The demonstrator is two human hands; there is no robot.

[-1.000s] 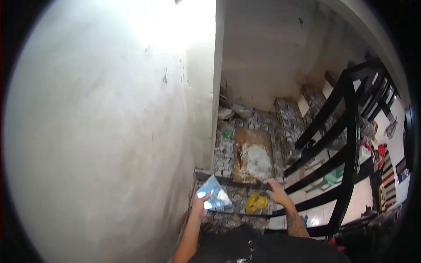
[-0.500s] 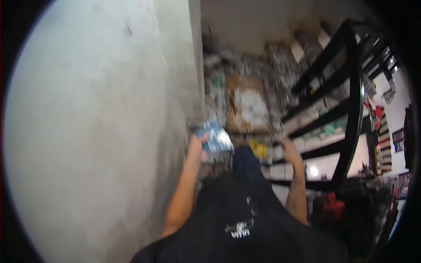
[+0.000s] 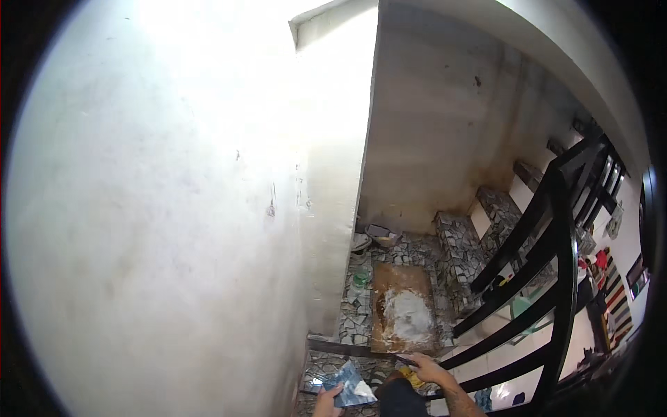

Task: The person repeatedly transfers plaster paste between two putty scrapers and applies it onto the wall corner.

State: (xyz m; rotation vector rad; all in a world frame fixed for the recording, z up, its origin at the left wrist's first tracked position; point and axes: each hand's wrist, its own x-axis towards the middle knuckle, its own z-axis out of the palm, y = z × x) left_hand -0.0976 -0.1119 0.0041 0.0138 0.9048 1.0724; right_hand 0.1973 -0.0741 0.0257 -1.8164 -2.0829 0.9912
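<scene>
At the bottom of the view, my left hand [image 3: 328, 402] grips a blue, crumpled flat piece [image 3: 342, 379] with a white lump on it. Just to the right, my right hand [image 3: 432, 370] is closed on a thin dark tool [image 3: 406, 358], near the lower edge of a stained brown board [image 3: 382, 278] smeared with white powder or paste [image 3: 406, 316]. A yellow bag-like item [image 3: 411, 381] lies below that hand, partly covered by my dark-clothed leg [image 3: 403, 399].
A pale wall [image 3: 160, 208] fills the left. Stone-patterned stairs [image 3: 458, 240] climb rightward behind a black railing [image 3: 556, 292]. A green container [image 3: 360, 279] and a bucket [image 3: 382, 235] sit on the landing. Below at right are a tiled floor [image 3: 504, 368] and assorted household items [image 3: 601, 264].
The view tipped down and then back up, so the landing and both hands now appear lower. A dark-clothed leg has come into view over the yellow item.
</scene>
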